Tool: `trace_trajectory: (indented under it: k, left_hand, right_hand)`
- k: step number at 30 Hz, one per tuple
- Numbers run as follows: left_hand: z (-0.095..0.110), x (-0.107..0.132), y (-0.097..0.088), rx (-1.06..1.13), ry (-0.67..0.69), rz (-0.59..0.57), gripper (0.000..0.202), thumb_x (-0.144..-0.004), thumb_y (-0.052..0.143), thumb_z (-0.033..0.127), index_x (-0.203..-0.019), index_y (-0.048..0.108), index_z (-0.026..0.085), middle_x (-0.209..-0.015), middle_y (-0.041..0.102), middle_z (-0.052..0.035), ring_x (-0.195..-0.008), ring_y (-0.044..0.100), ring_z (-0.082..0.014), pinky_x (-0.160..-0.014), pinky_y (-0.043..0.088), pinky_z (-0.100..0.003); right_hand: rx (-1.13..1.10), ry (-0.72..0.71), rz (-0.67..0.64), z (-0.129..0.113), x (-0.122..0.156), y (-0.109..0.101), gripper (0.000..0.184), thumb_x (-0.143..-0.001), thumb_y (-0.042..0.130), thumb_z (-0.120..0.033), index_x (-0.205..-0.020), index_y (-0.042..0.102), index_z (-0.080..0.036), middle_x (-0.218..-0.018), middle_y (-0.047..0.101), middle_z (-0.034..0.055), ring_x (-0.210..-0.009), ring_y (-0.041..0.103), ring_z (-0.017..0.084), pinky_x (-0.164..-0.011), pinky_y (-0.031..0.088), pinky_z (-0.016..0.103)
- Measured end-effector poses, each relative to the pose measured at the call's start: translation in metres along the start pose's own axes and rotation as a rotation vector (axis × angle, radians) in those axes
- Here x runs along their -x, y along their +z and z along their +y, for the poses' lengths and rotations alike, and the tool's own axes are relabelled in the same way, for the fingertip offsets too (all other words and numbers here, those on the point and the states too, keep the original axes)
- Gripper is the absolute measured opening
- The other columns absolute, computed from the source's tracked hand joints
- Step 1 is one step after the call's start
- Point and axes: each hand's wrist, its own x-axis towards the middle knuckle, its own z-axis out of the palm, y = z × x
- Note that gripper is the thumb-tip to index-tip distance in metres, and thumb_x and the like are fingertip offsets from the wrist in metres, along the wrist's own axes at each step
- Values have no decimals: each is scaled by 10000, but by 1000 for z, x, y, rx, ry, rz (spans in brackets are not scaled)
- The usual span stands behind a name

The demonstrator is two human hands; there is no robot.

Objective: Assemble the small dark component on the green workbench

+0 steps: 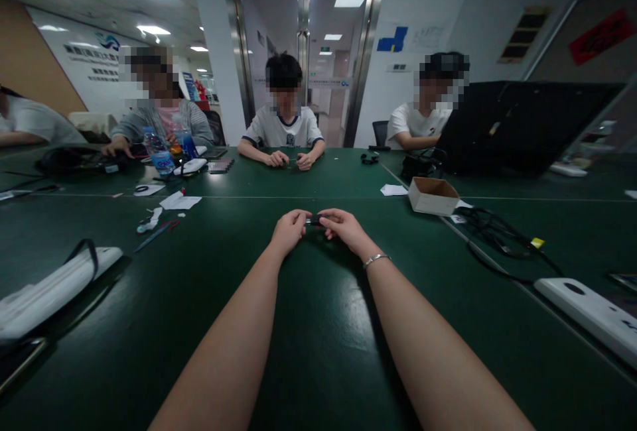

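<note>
Both of my arms stretch forward over a dark green table (318,325). Between my hands is a small black object (314,220) with a lighter, shiny part at its left end; it is too small to name. The thumb and fingers of my left hand (290,231) pinch its left end. My right hand (345,227), below a silver bracelet (377,259) on the wrist, pinches the right end, and its fingers hide part of the object. The hands are close together, just above the table.
Left of my hands lie a pair of tweezers (149,240), paper scraps (180,201) and a white power strip (74,285). To the right are an open box (432,196), black cables (502,229) and another power strip (587,308). A person (283,129) sits opposite; several others sit around.
</note>
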Motion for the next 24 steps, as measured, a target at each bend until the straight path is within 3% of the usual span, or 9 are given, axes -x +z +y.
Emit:
trace_trajectory:
  k: [5,9,15,24]
  left_hand:
    - [-2,-1,-2,-51,-50,-15,320,-919,449,328,-1047,661,126,-537,528,26,-403,430,-74,-414,305,-179]
    - [-7,-4,-2,-62,-60,-15,301,-922,455,358,-969,651,133,-546,560,12,-407,471,-83,-414,336,-179]
    - [-13,-6,1,-66,-30,-20,369,-924,449,485,-922,609,152,-610,616,-12,-468,552,-102,-465,414,-195]
    - [-13,-5,2,-101,2,-39,266,-892,509,394,-905,630,159,-646,633,-20,-530,566,-105,-501,408,-198]
  right_hand:
    - [1,-40,-39,-1,3,-1,372,-678,819,-280,-995,668,-155,-690,651,-16,-484,555,72,-471,487,175]
    - [13,-56,-51,-2,3,0,389,-670,819,-291,-1002,661,-162,-727,656,-15,-477,553,69,-466,479,179]
    - [36,-32,33,2,-1,1,317,-712,791,-287,-965,653,-155,-663,641,-14,-440,537,78,-429,471,184]
    - [16,-22,70,3,-2,1,303,-702,791,-283,-936,648,-154,-657,646,-12,-422,536,82,-422,485,196]
